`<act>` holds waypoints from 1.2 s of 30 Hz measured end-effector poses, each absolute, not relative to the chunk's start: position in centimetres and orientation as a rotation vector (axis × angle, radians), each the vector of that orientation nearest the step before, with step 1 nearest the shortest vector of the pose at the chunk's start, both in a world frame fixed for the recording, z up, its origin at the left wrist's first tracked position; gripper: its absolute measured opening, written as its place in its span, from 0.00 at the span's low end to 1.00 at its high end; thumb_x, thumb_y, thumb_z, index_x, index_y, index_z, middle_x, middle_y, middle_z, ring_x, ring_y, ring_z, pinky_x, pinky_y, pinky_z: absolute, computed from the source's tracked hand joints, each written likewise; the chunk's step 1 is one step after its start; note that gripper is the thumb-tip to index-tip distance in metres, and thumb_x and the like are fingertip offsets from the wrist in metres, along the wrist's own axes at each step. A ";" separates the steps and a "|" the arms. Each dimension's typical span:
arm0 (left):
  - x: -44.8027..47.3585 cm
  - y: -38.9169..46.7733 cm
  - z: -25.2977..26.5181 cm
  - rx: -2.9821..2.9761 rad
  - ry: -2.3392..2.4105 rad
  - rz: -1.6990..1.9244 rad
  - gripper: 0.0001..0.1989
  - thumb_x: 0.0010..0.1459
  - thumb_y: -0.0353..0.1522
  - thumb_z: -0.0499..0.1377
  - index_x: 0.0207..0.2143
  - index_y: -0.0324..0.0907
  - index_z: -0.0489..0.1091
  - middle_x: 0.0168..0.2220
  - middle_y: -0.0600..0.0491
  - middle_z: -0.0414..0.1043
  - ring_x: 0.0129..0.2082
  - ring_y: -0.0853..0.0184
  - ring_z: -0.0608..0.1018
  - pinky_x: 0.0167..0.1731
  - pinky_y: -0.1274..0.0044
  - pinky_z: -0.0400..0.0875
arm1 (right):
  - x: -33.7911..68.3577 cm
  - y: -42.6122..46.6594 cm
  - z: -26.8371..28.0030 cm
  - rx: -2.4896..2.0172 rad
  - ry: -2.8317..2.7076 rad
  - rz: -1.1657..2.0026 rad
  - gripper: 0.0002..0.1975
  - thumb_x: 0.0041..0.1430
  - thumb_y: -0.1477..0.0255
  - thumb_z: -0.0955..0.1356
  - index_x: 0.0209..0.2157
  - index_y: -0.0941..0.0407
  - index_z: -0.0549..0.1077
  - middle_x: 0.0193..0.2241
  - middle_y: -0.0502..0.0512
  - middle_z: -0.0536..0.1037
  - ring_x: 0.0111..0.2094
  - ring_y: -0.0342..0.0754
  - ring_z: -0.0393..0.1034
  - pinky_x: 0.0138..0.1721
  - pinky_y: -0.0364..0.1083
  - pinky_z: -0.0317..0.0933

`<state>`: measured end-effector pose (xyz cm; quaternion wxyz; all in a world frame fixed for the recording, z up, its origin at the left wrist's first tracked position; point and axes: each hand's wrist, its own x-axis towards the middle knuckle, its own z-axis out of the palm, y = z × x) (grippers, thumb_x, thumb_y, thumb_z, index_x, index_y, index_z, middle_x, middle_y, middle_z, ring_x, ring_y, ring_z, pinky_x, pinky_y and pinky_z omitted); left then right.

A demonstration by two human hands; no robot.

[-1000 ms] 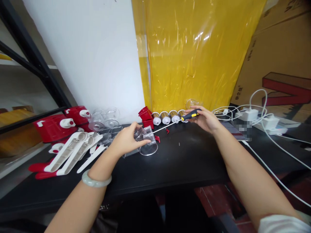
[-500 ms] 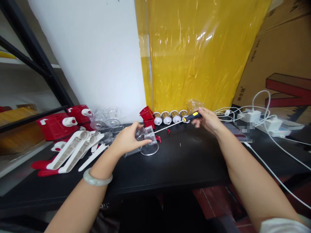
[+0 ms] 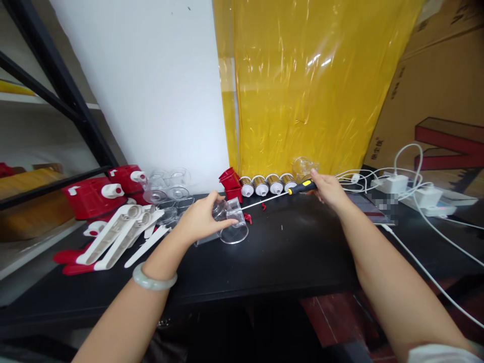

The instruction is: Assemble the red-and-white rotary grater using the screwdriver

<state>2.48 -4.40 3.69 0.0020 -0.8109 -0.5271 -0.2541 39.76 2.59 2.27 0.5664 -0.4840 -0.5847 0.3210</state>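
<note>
My left hand (image 3: 200, 218) is closed around a clear plastic part (image 3: 235, 233) with a round base, steadying it on the black table. My right hand (image 3: 329, 190) grips the rear end of a screwdriver (image 3: 301, 187) with a black and yellow handle. Its long shaft slants down to the left, and the tip meets the side of the clear part; whether it sits on a screw cannot be seen. Small red plastic pieces (image 3: 248, 218) lie just right of the part. Behind it stand stacked red cups (image 3: 230, 184).
Several gold-and-white cylinders (image 3: 261, 186) line the back. White handles with red ends (image 3: 117, 237), red housings (image 3: 88, 197) and clear cups (image 3: 177, 191) crowd the left. White cables and chargers (image 3: 395, 184) and a dark flat device (image 3: 357, 204) lie on the right.
My right hand's fingers have shifted and drawn in around the screwdriver handle. The screwdriver tip stays at the clear part, and my left hand keeps its hold. The view has moved slightly.
</note>
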 end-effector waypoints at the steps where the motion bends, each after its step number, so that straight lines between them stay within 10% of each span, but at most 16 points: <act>1: 2.5 -4.4 3.7 -2.543 -1.656 -0.799 0.35 0.47 0.59 0.63 0.49 0.45 0.64 0.54 0.44 0.75 0.46 0.49 0.80 0.41 0.64 0.74 | 39.7 2.7 2.3 -1.140 -1.350 0.765 0.26 0.58 0.46 0.65 0.23 0.55 0.69 0.09 0.49 0.66 0.09 0.44 0.58 0.13 0.45 0.57; 7: 2.5 -4.5 3.8 -2.543 -1.664 -0.812 0.35 0.48 0.58 0.63 0.49 0.45 0.64 0.53 0.44 0.76 0.46 0.49 0.80 0.41 0.63 0.74 | 38.2 1.8 2.8 -0.623 -1.298 1.111 0.22 0.46 0.61 0.75 0.42 0.48 0.67 0.36 0.50 0.81 0.35 0.51 0.78 0.36 0.53 0.73; 14: 2.4 -4.5 3.8 -2.544 -1.658 -0.807 0.34 0.47 0.59 0.63 0.48 0.46 0.65 0.51 0.44 0.77 0.41 0.51 0.81 0.37 0.66 0.74 | 39.7 2.5 2.0 -1.172 -1.411 0.607 0.27 0.57 0.45 0.66 0.20 0.53 0.66 0.08 0.47 0.63 0.12 0.45 0.61 0.18 0.45 0.60; 21: 2.4 -4.5 3.8 -2.548 -1.667 -0.796 0.35 0.48 0.59 0.62 0.49 0.45 0.64 0.52 0.45 0.76 0.44 0.50 0.80 0.39 0.65 0.73 | 39.0 2.8 2.3 -0.766 -1.299 0.982 0.14 0.52 0.60 0.70 0.39 0.50 0.72 0.30 0.50 0.81 0.33 0.51 0.77 0.32 0.49 0.72; 27: 2.6 -4.7 3.9 -2.544 -1.662 -0.798 0.35 0.48 0.59 0.62 0.49 0.46 0.64 0.51 0.44 0.77 0.44 0.49 0.80 0.39 0.65 0.74 | 39.0 2.3 2.3 -1.004 -1.362 0.794 0.24 0.54 0.45 0.67 0.27 0.53 0.70 0.09 0.46 0.64 0.12 0.45 0.62 0.16 0.45 0.61; 33: 2.6 -4.6 3.9 -2.545 -1.674 -0.813 0.35 0.47 0.59 0.63 0.48 0.46 0.65 0.51 0.44 0.77 0.44 0.49 0.80 0.40 0.64 0.74 | 38.6 2.3 2.6 -0.714 -1.326 1.019 0.16 0.50 0.56 0.71 0.37 0.50 0.70 0.33 0.53 0.82 0.34 0.51 0.78 0.34 0.50 0.72; 36: 2.5 -4.6 3.9 -2.543 -1.664 -0.826 0.34 0.47 0.58 0.63 0.48 0.45 0.65 0.51 0.43 0.76 0.46 0.48 0.79 0.43 0.63 0.73 | 38.9 2.3 2.4 -0.827 -1.360 0.924 0.17 0.51 0.53 0.71 0.33 0.51 0.69 0.20 0.49 0.76 0.20 0.48 0.72 0.26 0.48 0.70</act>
